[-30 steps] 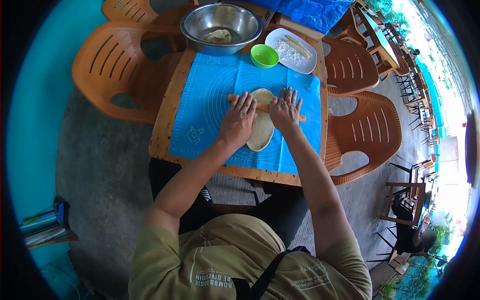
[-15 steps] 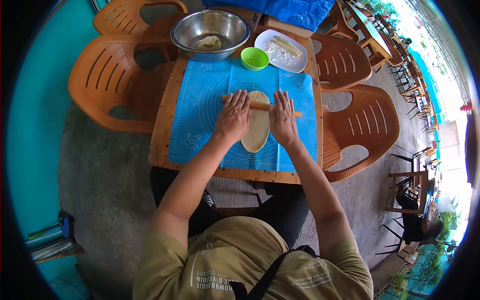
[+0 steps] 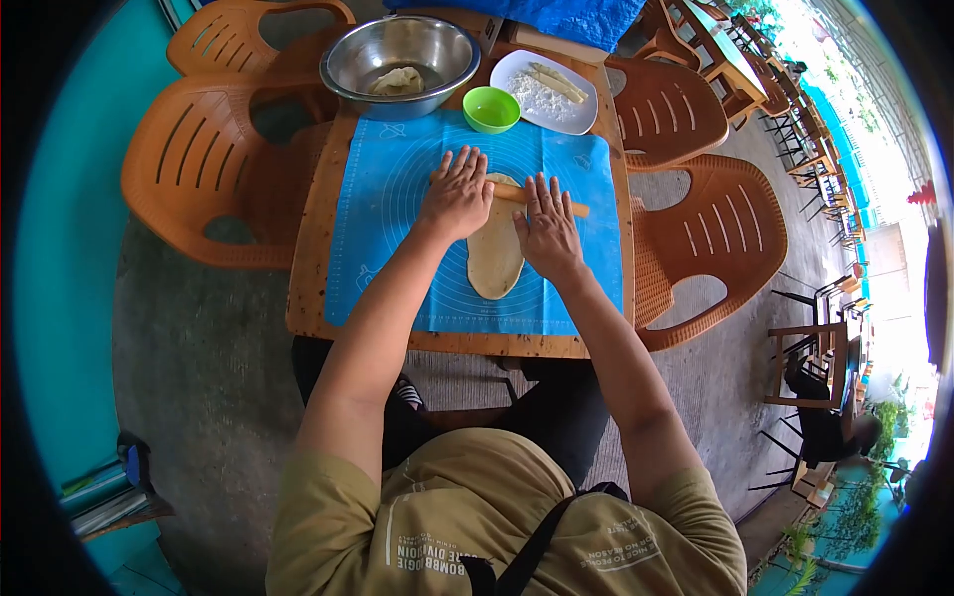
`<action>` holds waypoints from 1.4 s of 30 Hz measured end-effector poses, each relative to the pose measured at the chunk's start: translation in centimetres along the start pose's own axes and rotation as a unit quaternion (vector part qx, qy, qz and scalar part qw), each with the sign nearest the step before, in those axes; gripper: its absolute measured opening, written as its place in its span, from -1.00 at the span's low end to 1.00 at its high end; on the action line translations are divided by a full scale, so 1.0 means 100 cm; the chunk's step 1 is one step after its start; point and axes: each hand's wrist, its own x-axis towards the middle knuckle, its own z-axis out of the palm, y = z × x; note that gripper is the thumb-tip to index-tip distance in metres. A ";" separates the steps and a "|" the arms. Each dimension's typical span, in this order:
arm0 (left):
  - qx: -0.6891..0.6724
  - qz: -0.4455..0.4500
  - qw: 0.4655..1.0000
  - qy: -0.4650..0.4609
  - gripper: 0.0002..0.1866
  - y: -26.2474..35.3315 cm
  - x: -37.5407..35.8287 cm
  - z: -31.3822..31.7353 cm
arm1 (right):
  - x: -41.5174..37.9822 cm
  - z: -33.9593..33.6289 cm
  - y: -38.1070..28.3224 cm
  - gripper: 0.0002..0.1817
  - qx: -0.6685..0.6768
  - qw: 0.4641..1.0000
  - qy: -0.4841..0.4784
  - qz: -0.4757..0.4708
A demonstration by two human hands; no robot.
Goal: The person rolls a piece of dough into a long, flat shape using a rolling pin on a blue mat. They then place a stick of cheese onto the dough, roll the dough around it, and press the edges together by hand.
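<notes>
Fingers of both hands lie spread and flat, palms down, on a wooden pin [image 3: 509, 194]; neither hand curls around it. Left hand [image 3: 455, 195] presses the pin's left part, right hand [image 3: 546, 228] its right part, with the pin's right end showing beyond the right hand. Pin crosses the far end of a long oval dough [image 3: 494, 253], which lies flat on a blue mat [image 3: 397, 228] at about its middle. Mat covers a wooden table [image 3: 316, 248]. Beyond the mat stand a steel bowl [image 3: 343, 70] holding a dough lump [image 3: 396, 80], a green cup [image 3: 491, 109], and a white plate [image 3: 586, 104] of flour. Orange chairs [image 3: 189, 159] surround the table.
</notes>
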 end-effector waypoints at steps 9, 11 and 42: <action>0.026 -0.043 0.999 0.021 -0.23 -0.006 0.026 0.011 | 0.028 0.000 0.003 -0.26 0.008 0.999 -0.031 0.038; 0.016 -0.037 0.996 0.078 -0.20 -0.010 0.031 0.020 | 0.032 0.000 0.003 -0.27 0.010 0.998 -0.033 0.045; 0.005 0.017 1.000 0.020 -0.39 -0.032 -0.014 -0.011 | 0.030 0.006 0.010 -0.32 0.036 0.999 0.012 -0.010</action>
